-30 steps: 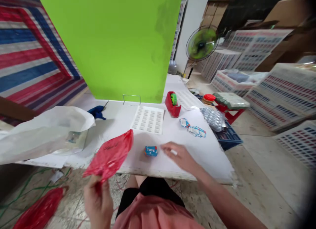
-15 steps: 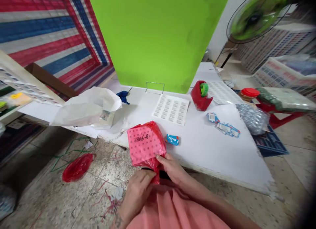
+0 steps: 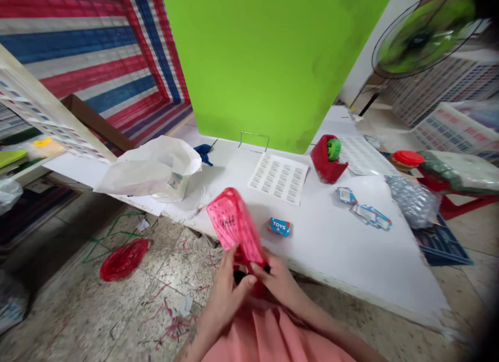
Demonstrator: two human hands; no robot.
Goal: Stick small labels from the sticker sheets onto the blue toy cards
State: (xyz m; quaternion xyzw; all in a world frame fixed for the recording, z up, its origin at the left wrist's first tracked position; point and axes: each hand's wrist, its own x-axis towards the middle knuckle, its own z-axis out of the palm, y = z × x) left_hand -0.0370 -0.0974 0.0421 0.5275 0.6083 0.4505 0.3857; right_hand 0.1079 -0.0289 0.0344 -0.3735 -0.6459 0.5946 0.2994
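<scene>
On my feed I'm seeing right fingers (image 3: 260,273) pinching the lower-centre red bag (image 3: 238,219), its handwriting (image 3: 227,221) blurred, left fingers (image 3: 230,257) half-curled against it, grip unclear, a "TOYS" box (image 3: 279,227) lying right of centre.

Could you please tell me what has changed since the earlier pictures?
The red bag has moved rightward, in front of the person's body. The right hand has left the TOYS box's side and taken hold of the bag, alongside the left hand. The TOYS box, tape dispenser and cards stayed put.
</scene>
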